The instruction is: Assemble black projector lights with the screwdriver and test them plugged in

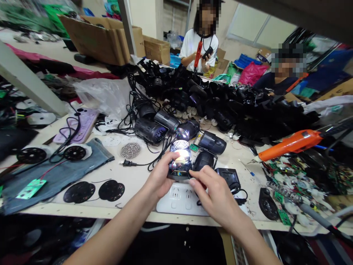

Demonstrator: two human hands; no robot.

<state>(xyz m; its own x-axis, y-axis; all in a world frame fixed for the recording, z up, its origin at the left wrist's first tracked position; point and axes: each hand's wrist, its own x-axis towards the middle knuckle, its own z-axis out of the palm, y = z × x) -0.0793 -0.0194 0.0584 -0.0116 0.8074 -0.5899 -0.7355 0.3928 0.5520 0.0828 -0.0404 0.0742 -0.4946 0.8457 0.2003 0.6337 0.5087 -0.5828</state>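
Note:
My left hand [160, 176] grips a small black device with a glowing white light [180, 159], thumb on its front. Colored parts show inside its open lower end. At that end's right edge, my right hand [212, 189] has thumb and fingers pinched; what lies between them is hidden. Directly beneath is a white socket panel [176, 207], and a black plug [242, 201] sits by its right side. Black cylindrical housings [150, 130] lie just beyond the device, along with a black cable and a small green circuit board [194, 147].
A round heap of small metal pieces [130, 150] lies left of center. An orange electric screwdriver [292, 143] hangs at right over loose circuit boards and wires. Black parts are piled along the back. Denim cloth [91, 167] covers the left. Two people [190, 44] sit across the bench.

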